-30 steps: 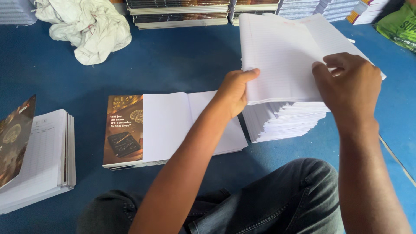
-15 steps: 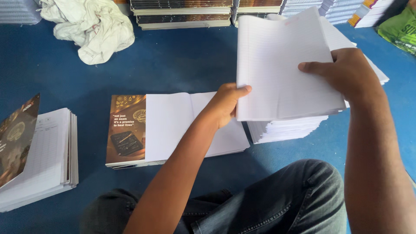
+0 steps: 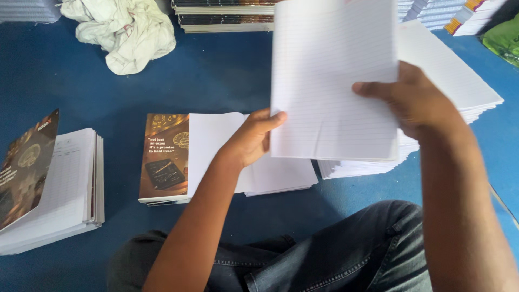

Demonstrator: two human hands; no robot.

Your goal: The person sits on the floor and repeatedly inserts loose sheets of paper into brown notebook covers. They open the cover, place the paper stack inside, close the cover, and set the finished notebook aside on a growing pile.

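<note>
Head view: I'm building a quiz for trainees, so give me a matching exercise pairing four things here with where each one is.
Things:
1. ruled paper bundle
2. crumpled white cloth
3. brown cover
4. jeans-clad knee

Places:
A. bottom centre
B. flat on the blue floor, beside the left hand
C. held up in both hands
D. top left

Pairs: 1-C, 2-D, 3-B, 4-A

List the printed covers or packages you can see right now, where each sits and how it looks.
Brown printed cover: floor centre, under white sheets, rectangular, pale lettering, dark picture.
Dark lifted cover: far left, atop a page stack, brown-black with gold drawing.
Green package: top right corner, crinkled, mostly cut off.
Left hand and right hand hold plain ruled sheets.
</note>
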